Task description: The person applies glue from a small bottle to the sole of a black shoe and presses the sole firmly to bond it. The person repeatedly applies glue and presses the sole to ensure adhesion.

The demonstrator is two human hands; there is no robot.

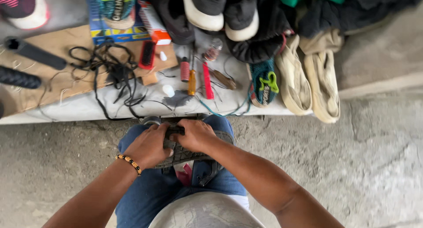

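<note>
Shoe point(189, 152), dark with its treaded sole facing up, rests across the person's lap on blue jeans, at 6 o'clock from the low table point(66, 109). Left hand point(147, 145), with a beaded bracelet at the wrist, has its grip clamped on the shoe's near end. Right hand point(196, 134) is clamped on the sole beside it. Tools, black laces point(112, 67) and more footwear crowd the table at 12 o'clock.

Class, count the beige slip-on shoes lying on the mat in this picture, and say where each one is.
2. One beige slip-on shoe lies right of the teal shoe; the other lies beside it, nearer the mat's right edge. The clothing pile above may hide more.
</note>
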